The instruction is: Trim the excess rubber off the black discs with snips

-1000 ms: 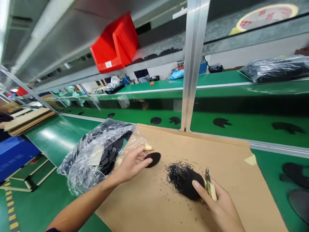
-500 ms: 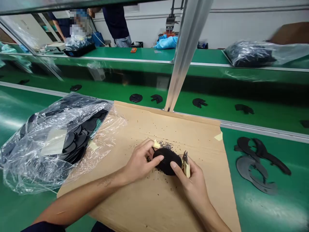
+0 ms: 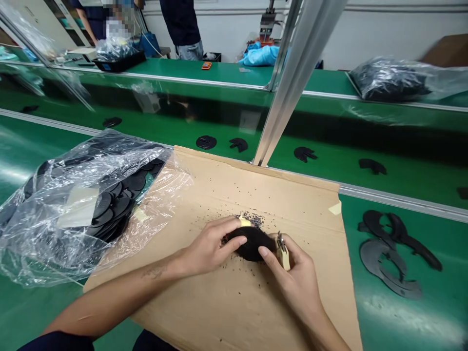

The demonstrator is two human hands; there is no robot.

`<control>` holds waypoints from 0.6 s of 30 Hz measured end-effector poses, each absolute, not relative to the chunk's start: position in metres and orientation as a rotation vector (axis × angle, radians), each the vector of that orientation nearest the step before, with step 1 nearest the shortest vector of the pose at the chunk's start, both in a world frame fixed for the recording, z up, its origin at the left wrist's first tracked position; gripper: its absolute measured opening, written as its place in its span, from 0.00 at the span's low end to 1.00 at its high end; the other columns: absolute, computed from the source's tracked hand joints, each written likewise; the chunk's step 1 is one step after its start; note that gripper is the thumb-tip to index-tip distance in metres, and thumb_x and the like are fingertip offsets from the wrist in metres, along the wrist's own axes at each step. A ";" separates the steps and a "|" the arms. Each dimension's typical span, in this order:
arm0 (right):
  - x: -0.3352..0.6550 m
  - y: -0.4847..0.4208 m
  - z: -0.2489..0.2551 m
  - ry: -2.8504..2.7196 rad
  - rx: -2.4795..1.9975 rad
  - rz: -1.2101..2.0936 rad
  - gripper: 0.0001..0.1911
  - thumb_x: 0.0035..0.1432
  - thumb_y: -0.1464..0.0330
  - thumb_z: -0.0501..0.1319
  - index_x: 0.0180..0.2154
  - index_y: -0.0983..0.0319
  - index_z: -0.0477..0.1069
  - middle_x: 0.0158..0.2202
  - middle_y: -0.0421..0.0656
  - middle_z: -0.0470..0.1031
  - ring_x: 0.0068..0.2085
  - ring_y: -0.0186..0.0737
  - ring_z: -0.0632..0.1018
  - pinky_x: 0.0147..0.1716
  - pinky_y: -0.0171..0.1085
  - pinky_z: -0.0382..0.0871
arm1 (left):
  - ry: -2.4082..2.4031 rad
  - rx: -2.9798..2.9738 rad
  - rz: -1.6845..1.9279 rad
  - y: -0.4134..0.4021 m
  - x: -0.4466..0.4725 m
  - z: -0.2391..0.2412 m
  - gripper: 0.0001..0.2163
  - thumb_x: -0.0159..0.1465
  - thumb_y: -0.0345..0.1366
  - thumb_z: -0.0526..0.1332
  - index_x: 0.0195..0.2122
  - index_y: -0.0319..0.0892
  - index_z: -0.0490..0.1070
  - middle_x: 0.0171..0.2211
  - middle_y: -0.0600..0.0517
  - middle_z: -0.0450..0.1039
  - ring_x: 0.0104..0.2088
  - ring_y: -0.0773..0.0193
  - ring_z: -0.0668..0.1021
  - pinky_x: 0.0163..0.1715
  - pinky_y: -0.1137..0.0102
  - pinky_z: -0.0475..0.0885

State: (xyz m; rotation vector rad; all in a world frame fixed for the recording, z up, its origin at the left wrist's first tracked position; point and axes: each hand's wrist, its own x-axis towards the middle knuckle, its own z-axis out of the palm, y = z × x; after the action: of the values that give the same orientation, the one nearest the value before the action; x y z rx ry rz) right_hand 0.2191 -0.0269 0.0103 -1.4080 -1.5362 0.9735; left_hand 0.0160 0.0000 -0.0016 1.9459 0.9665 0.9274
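A round black plastic disc (image 3: pixel 251 244) is held between both hands, tilted above the cardboard. My left hand (image 3: pixel 209 246) grips its left side, thumb on top; a yellow wrap (image 3: pixel 244 222) shows at a fingertip. My right hand (image 3: pixel 292 265) pinches the disc's right edge with the thumb. Tucked in that same hand are side cutters (image 3: pixel 282 251) with pale yellow handles, jaws pointing up. Small black scraps (image 3: pixel 252 217) lie scattered on the cardboard sheet (image 3: pixel 204 312) around and under the disc.
To the left, a clear plastic bag (image 3: pixel 47 234) spills many black discs (image 3: pixel 117 207). Curved black parts (image 3: pixel 389 253) lie on the green table at right. A metal post (image 3: pixel 288 105) rises beyond the cardboard, with several black pieces (image 3: pixel 206 142) on the green strip behind. People stand across the bench.
The disc has tipped so that its face shows narrower, with both hands still on it. The camera view has shifted slightly.
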 end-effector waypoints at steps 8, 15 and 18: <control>0.223 -0.032 0.009 -1.834 -1.139 0.705 0.03 0.62 0.72 0.62 0.38 0.59 0.74 0.34 0.43 0.79 0.35 0.39 0.80 0.34 0.36 0.74 | 0.895 2.167 1.021 -0.007 0.013 0.003 0.13 0.69 0.36 0.62 0.53 0.40 0.71 0.39 0.46 0.77 0.38 0.63 0.79 0.38 0.68 0.77; 0.219 -0.031 0.005 -1.889 -1.002 0.646 0.08 0.62 0.76 0.59 0.42 0.60 0.72 0.37 0.47 0.79 0.38 0.42 0.81 0.36 0.39 0.77 | 0.715 2.064 1.195 0.001 0.013 0.004 0.09 0.66 0.33 0.65 0.46 0.39 0.75 0.37 0.46 0.79 0.39 0.61 0.79 0.39 0.66 0.76; 0.219 -0.031 0.003 -1.891 -0.948 0.686 0.11 0.62 0.78 0.59 0.43 0.59 0.71 0.38 0.46 0.79 0.39 0.41 0.81 0.36 0.38 0.77 | 0.694 2.090 1.233 0.002 0.012 0.002 0.08 0.64 0.33 0.67 0.43 0.38 0.76 0.35 0.46 0.79 0.36 0.62 0.79 0.36 0.67 0.76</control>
State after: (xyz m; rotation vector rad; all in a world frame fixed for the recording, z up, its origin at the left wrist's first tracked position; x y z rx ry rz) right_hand 0.2190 -0.0306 0.0033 -0.9477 -1.8913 0.6864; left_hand 0.0118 0.0016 0.0020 2.0896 0.6940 1.2334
